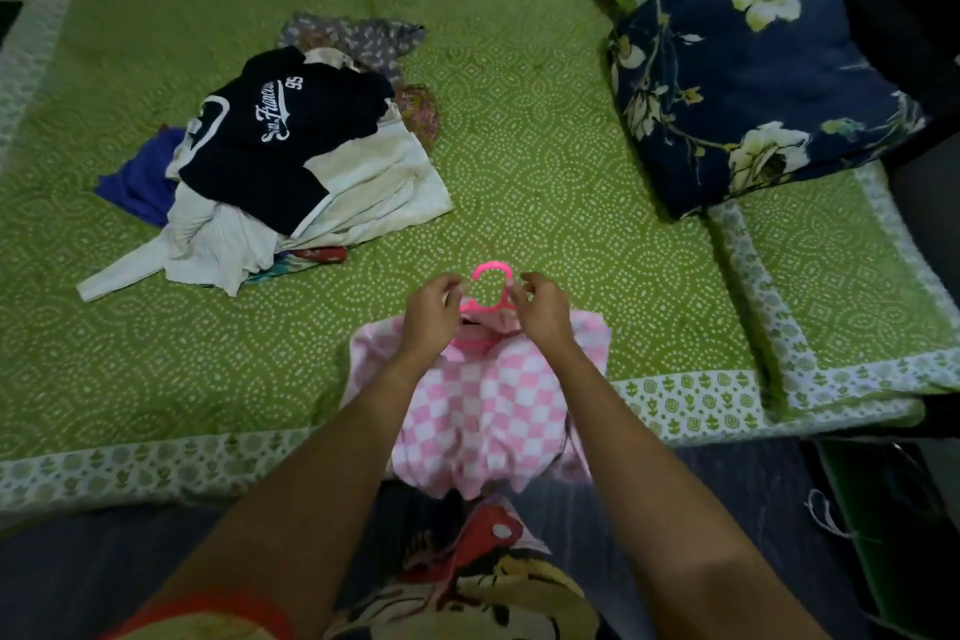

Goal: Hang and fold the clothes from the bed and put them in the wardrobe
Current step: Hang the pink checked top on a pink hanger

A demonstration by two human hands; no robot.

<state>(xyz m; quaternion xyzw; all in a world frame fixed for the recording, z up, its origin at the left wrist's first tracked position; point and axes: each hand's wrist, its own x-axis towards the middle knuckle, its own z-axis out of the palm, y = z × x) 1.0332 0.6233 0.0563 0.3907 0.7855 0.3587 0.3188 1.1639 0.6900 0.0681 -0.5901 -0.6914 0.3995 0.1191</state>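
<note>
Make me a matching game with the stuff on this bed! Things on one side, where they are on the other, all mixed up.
Things:
1. hanger
2. black T-shirt
3. flowered blanket
4. checked top

Places:
A. on top of the clothes pile
B. folded at the right side of the bed
C. draped over the bed's near edge
D. between the left hand and the right hand

Pairs: 1-D, 2-A, 3-B, 4-C.
</note>
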